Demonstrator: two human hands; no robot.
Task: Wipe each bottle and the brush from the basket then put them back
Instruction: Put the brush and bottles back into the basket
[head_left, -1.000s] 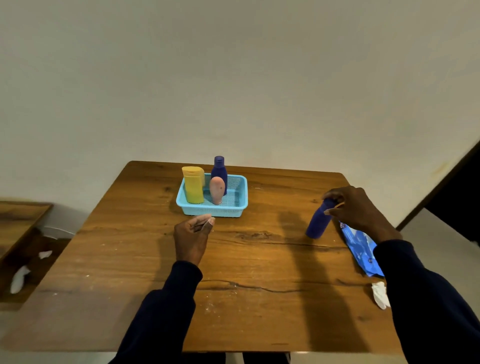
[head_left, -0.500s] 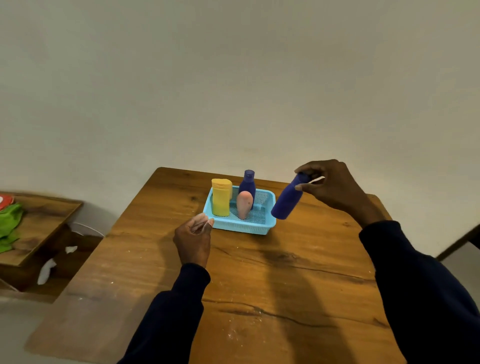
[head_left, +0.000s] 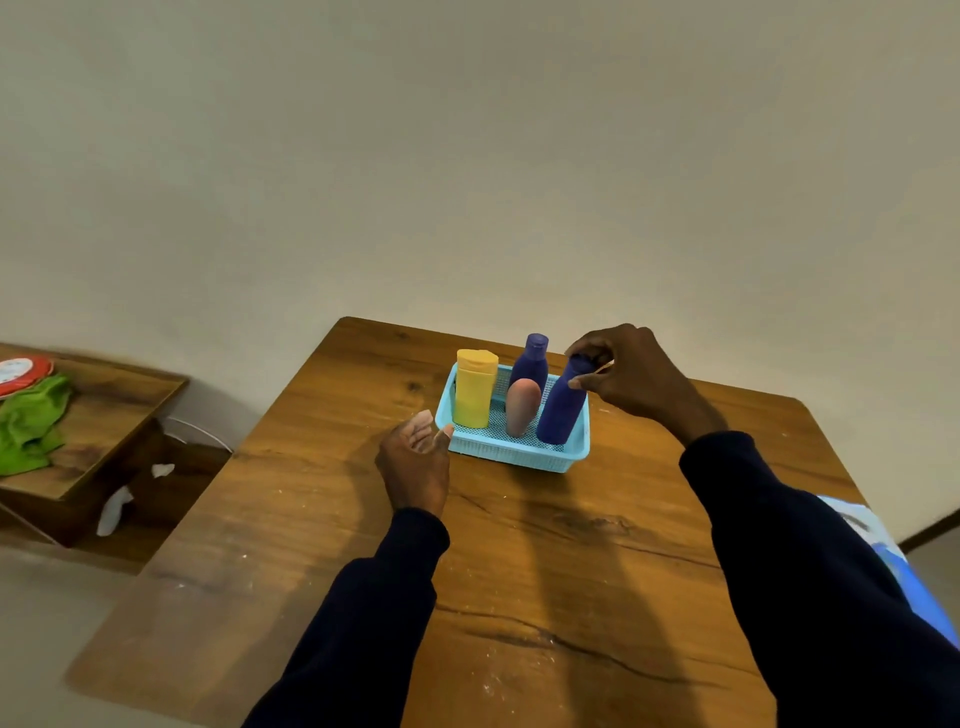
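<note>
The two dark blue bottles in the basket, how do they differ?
The front dark blue bottle is gripped at its cap by the right hand; the rear dark blue bottle stands free. The front sits at the right end of the basket, the rear behind the pink brush. Same colour and shape.

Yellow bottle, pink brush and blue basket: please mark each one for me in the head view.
yellow bottle (head_left: 474, 397): head view, on the middle of its body.
pink brush (head_left: 521, 410): head view, on its rounded body.
blue basket (head_left: 511, 453): head view, on its front wall.
</note>
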